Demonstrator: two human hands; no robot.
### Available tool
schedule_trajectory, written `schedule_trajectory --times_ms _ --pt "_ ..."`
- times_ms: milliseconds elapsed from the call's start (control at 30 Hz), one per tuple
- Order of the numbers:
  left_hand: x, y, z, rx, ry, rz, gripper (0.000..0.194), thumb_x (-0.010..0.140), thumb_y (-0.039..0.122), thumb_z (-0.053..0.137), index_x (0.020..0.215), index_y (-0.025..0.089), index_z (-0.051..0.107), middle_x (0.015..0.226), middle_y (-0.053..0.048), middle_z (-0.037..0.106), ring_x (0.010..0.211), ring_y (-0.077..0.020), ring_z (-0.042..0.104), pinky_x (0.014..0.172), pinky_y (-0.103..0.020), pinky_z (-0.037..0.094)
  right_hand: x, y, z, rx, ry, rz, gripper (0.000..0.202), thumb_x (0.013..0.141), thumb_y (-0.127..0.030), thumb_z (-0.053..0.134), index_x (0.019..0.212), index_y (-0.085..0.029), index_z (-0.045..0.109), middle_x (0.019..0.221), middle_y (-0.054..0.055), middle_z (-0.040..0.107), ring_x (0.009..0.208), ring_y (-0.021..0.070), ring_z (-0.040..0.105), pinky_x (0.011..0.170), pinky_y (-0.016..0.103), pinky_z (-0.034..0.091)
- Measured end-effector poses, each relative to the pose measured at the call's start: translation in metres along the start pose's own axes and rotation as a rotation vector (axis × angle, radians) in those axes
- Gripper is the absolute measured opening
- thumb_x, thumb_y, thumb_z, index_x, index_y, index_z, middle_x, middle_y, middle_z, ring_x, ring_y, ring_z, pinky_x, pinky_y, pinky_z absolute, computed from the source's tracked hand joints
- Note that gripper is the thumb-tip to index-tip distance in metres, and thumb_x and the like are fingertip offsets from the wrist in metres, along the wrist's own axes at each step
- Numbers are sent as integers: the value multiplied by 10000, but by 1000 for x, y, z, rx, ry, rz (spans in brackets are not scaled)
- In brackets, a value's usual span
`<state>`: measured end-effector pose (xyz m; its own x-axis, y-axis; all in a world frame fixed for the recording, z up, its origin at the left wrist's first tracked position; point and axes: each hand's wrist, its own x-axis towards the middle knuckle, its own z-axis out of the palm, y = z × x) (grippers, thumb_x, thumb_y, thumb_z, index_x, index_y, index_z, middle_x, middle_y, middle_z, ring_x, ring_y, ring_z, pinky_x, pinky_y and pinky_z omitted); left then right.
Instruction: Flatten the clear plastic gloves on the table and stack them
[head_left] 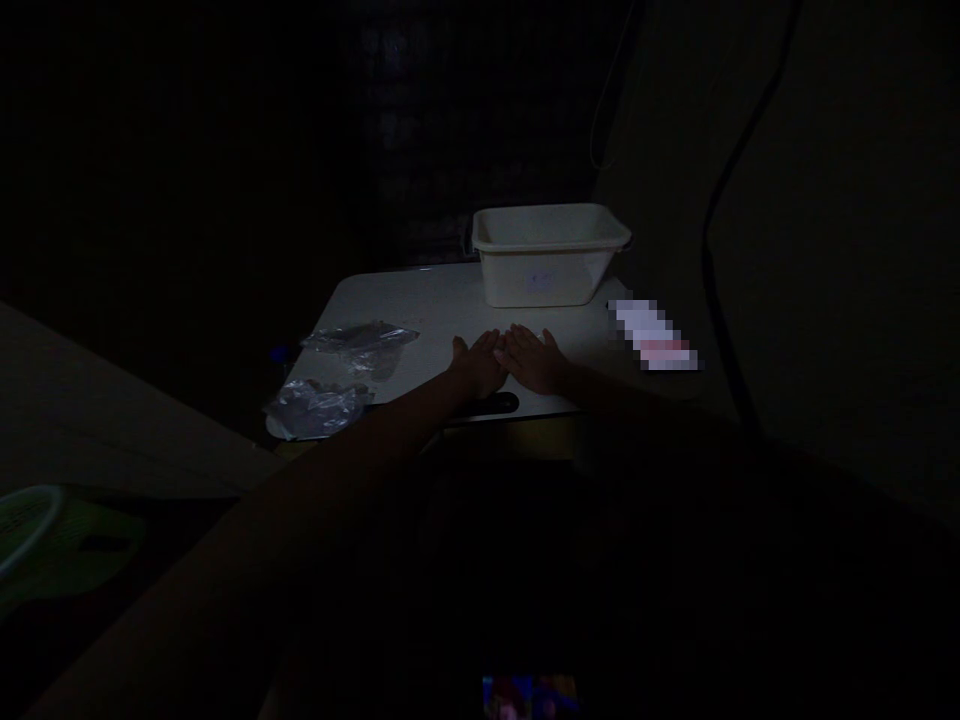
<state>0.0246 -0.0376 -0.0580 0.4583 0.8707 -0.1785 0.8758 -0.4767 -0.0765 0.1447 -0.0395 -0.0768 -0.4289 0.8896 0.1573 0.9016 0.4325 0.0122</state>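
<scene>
Both arms reach forward over a small pale table (442, 300) in a dark room. My left hand (480, 366) lies flat with its fingers stretched out and its thumb apart. Beside it my right hand (532, 360) is also flat, fingers stretched toward the left hand so that the fingertips meet or overlap. Neither hand shows anything held; whether something thin lies under them I cannot tell. Behind the hands stands a white plastic tub (547, 277). To their left are a clear plastic bag (364, 345) and a second crumpled plastic bag (319, 408).
A pixelated bright rectangle (654, 335) is at the table's right side. A dark slot (499, 403) lies at the table's near edge. At lower left is a green mesh basket (82, 550). A dark cable (709, 230) hangs along the right wall. A small lit screen (529, 697) shows at the bottom.
</scene>
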Motion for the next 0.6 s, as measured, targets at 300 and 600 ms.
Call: schedule_trajectory --times_ms 300,600 --pt "-1 0 -1 30 -10 10 517 815 296 148 1299 116 111 1362 -105 105 1237 -228 77 901 -531 162 1 1 0 10 -20 -8 541 839 -390 119 1214 -67 335 1294 176 292 1197 253 236 908 517 212" --pt "0 -1 0 21 -7 9 525 814 316 161 1302 132 98 1360 -100 121 1235 -246 75 894 -541 160 0 1 -1 8 -14 -26 534 840 -394 127 1205 -72 347 1295 178 289 1198 257 231 908 528 205"
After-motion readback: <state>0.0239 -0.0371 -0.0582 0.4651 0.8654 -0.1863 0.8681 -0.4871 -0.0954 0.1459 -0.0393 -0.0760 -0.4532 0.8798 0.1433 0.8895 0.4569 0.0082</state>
